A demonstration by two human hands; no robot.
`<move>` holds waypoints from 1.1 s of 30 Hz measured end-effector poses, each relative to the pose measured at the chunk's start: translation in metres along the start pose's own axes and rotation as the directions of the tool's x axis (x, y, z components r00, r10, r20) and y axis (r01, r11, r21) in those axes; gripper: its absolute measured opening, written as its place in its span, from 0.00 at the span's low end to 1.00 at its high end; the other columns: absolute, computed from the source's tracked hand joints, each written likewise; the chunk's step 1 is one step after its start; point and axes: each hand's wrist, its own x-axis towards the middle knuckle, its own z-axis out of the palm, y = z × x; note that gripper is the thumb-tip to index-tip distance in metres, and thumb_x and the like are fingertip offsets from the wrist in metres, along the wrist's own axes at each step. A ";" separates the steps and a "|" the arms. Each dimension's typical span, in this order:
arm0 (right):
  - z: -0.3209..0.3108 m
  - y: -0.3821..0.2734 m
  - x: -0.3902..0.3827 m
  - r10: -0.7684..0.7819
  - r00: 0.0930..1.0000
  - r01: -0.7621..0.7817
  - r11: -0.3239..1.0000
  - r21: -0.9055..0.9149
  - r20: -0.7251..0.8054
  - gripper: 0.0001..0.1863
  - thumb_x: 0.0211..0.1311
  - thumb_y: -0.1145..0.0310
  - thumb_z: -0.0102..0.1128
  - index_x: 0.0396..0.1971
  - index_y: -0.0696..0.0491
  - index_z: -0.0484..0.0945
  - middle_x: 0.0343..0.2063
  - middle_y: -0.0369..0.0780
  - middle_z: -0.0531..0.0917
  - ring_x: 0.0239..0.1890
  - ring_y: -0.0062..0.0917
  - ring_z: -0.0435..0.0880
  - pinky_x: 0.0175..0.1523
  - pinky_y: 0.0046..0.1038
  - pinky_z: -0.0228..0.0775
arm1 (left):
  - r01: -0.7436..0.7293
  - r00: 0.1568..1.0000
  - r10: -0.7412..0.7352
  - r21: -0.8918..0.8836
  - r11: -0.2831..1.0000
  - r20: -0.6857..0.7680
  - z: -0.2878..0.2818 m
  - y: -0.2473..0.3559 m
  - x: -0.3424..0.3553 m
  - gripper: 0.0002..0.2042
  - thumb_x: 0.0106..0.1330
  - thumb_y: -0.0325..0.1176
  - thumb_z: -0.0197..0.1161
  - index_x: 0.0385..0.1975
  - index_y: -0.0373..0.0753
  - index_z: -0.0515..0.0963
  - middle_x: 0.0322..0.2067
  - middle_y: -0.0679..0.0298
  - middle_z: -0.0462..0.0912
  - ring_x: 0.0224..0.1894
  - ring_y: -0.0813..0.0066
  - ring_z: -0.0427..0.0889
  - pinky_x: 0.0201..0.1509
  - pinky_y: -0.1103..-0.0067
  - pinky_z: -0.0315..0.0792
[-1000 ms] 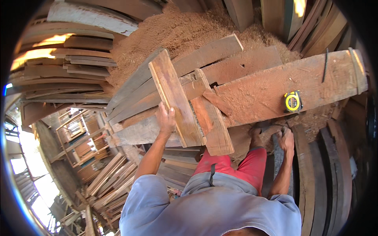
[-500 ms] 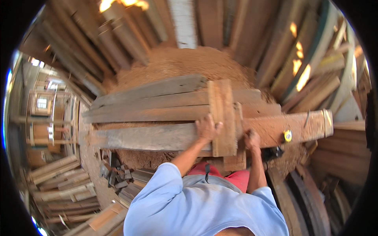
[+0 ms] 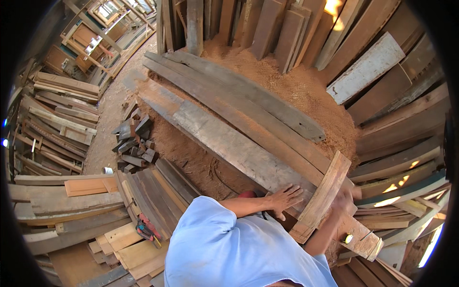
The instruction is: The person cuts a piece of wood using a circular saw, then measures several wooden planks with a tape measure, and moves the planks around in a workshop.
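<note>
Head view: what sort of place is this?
Probably a woodworking shop or timber store: rows of leaning boards, stacked lumber and a bed of what looks like reddish sawdust point that way.

1. No text, label, number or sign can be read here
2. The yellow tape measure is too small for any reading of its face
3. On the short plank, lying crosswise, the wood grain shows, but no readable mark
4. The white-painted board carries some dark spots, which do not form readable letters
5. The red tool is also too small, so any writing on it is unclear
</note>
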 end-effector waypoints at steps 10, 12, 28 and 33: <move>0.232 -0.203 -0.195 -0.075 0.678 0.485 0.793 -0.368 0.731 0.20 0.65 0.67 0.62 0.55 0.57 0.79 0.41 0.50 0.87 0.42 0.40 0.88 0.51 0.35 0.79 | -0.057 0.996 0.063 0.090 0.994 -0.070 0.018 -0.015 0.013 0.33 0.65 0.36 0.57 0.72 0.41 0.60 0.75 0.48 0.51 0.78 0.46 0.46 0.78 0.51 0.38; 0.158 -0.169 -0.156 -0.100 0.790 0.499 0.677 -0.541 0.605 0.19 0.64 0.67 0.62 0.53 0.59 0.79 0.40 0.51 0.87 0.42 0.41 0.88 0.50 0.35 0.79 | -0.161 0.982 0.174 0.142 0.977 -0.078 0.000 0.001 0.021 0.32 0.64 0.33 0.57 0.70 0.40 0.62 0.75 0.46 0.52 0.78 0.44 0.47 0.78 0.52 0.41; -0.148 -0.068 -0.281 0.049 0.986 -0.150 0.695 -0.704 -0.162 0.19 0.62 0.65 0.61 0.49 0.61 0.81 0.43 0.54 0.86 0.50 0.45 0.85 0.57 0.39 0.75 | -0.490 0.856 0.430 -0.186 0.852 -0.285 -0.068 0.102 0.132 0.29 0.66 0.33 0.64 0.68 0.45 0.65 0.35 0.47 0.82 0.35 0.43 0.83 0.39 0.57 0.78; -0.192 -0.052 -0.279 0.122 0.977 -0.211 0.672 -0.710 -0.175 0.20 0.62 0.63 0.61 0.49 0.60 0.82 0.45 0.53 0.86 0.51 0.47 0.84 0.58 0.41 0.74 | -0.460 0.886 0.462 0.063 0.886 -0.031 -0.017 0.165 0.217 0.30 0.65 0.32 0.60 0.69 0.54 0.65 0.32 0.47 0.80 0.32 0.42 0.83 0.36 0.55 0.78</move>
